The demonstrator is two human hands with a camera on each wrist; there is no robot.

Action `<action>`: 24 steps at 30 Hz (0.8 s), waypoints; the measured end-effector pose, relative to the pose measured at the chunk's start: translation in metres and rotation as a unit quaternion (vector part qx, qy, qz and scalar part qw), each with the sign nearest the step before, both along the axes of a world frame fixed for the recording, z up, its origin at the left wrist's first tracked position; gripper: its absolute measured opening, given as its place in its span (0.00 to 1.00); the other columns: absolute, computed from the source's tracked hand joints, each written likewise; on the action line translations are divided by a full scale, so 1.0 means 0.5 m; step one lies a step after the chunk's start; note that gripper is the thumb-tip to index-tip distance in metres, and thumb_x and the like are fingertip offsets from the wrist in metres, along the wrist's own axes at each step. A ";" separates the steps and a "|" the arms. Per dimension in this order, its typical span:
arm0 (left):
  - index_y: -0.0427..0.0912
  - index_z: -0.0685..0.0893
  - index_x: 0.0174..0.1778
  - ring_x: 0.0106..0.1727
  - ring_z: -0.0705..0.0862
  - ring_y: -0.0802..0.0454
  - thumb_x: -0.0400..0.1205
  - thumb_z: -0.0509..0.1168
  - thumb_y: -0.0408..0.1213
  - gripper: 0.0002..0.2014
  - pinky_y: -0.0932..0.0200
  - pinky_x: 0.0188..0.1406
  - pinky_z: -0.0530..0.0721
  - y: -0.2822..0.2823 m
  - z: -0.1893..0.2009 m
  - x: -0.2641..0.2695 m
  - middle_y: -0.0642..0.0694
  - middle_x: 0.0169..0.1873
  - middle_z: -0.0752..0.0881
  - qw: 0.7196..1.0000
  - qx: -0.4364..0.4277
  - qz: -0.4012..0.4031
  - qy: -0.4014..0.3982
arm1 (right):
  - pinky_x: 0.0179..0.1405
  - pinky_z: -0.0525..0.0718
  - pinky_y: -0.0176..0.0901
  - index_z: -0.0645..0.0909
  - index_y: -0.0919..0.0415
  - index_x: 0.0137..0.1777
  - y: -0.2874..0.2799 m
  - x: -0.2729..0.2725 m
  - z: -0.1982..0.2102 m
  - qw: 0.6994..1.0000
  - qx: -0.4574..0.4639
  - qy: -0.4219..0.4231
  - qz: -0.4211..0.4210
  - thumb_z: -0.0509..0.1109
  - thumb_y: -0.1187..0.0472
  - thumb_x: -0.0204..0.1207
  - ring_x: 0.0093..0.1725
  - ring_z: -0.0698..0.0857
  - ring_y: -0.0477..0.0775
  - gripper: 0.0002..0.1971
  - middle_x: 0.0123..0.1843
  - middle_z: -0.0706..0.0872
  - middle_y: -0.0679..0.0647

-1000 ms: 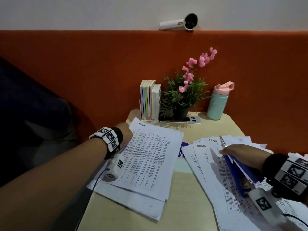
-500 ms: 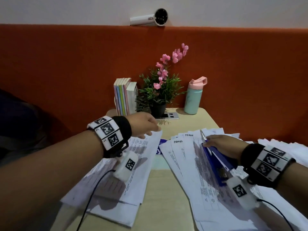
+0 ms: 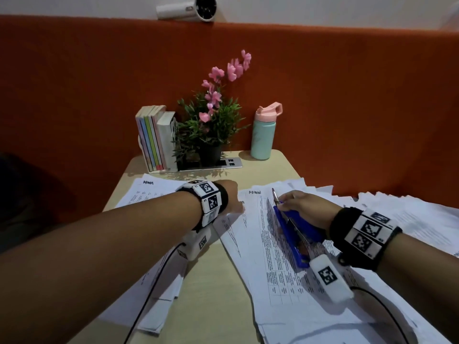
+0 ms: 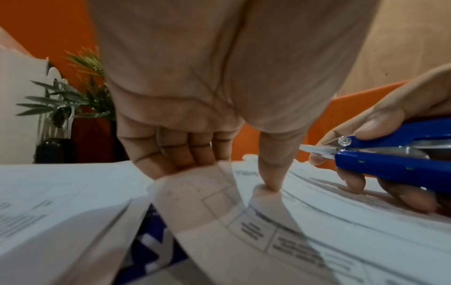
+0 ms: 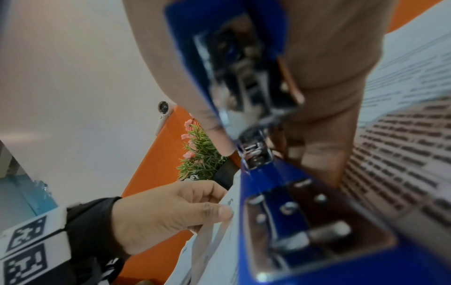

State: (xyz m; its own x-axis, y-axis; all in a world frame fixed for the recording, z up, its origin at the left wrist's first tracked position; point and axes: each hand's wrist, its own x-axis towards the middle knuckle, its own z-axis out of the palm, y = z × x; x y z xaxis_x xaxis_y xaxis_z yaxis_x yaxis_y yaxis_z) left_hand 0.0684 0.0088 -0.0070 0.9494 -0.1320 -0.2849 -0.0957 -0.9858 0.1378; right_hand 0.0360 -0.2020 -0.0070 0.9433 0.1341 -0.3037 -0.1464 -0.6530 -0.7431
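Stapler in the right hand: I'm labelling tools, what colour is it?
The stapler is blue with a silver metal tip, clearest in the left wrist view.

The beige table [image 3: 218, 281] fills the frame's lower middle. At its far edge stand books [image 3: 155, 140], a potted plant [image 3: 210, 153] and a teal bottle [image 3: 262, 136]. Printed sheets [image 3: 280, 276] spread lower right, with a second pile [image 3: 149, 194] centre left.

You face a small beige table [image 3: 216, 281] set against an orange padded backrest [image 3: 99, 83] that fills the far side; above it runs a plain white wall [image 3: 323, 8]. Light is dim, shadows soft.
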 end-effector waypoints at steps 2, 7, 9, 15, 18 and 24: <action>0.39 0.83 0.60 0.51 0.82 0.44 0.81 0.70 0.51 0.21 0.54 0.49 0.79 0.005 0.004 0.001 0.43 0.50 0.82 1.000 -0.010 -0.007 -0.006 | 0.60 0.82 0.53 0.82 0.50 0.58 -0.001 -0.001 0.000 0.999 0.040 0.004 -0.003 0.73 0.50 0.74 0.52 0.87 0.61 0.14 0.56 0.88 0.58; 0.46 0.78 0.29 0.27 0.71 0.54 0.78 0.74 0.45 0.16 0.62 0.26 0.66 0.026 0.016 0.003 0.51 0.23 0.74 0.995 -0.095 0.013 -0.008 | 0.54 0.85 0.62 0.81 0.49 0.58 -0.003 -0.006 0.012 0.996 0.090 -0.005 -0.008 0.71 0.55 0.75 0.47 0.89 0.66 0.12 0.53 0.89 0.63; 0.44 0.85 0.34 0.25 0.72 0.57 0.81 0.72 0.46 0.13 0.63 0.23 0.68 0.038 0.026 -0.001 0.55 0.21 0.76 0.994 -0.109 0.012 -0.006 | 0.60 0.84 0.72 0.80 0.46 0.56 -0.004 -0.005 0.016 0.995 0.100 0.000 -0.001 0.72 0.50 0.66 0.51 0.90 0.71 0.17 0.52 0.90 0.64; 0.46 0.93 0.57 0.56 0.87 0.56 0.84 0.68 0.45 0.12 0.63 0.51 0.84 0.061 0.032 -0.016 0.56 0.61 0.89 0.989 -0.134 -0.003 -0.068 | 0.52 0.85 0.77 0.82 0.44 0.55 -0.010 -0.006 0.026 0.992 0.123 -0.002 0.004 0.73 0.52 0.67 0.53 0.89 0.74 0.15 0.61 0.87 0.64; 0.44 0.92 0.59 0.62 0.85 0.54 0.86 0.65 0.42 0.12 0.68 0.51 0.75 0.060 0.040 -0.027 0.53 0.64 0.88 0.978 -0.171 -0.001 -0.121 | 0.53 0.85 0.78 0.79 0.44 0.60 -0.015 -0.012 0.033 0.993 0.119 -0.008 0.014 0.70 0.57 0.77 0.52 0.88 0.75 0.13 0.62 0.87 0.64; 0.48 0.86 0.59 0.42 0.80 0.54 0.82 0.71 0.40 0.10 0.65 0.32 0.77 0.059 0.069 -0.060 0.53 0.42 0.83 0.977 -0.210 0.048 0.000 | 0.53 0.90 0.64 0.74 0.39 0.68 -0.026 -0.027 0.065 0.991 0.060 -0.033 0.118 0.62 0.60 0.86 0.49 0.92 0.61 0.16 0.56 0.89 0.56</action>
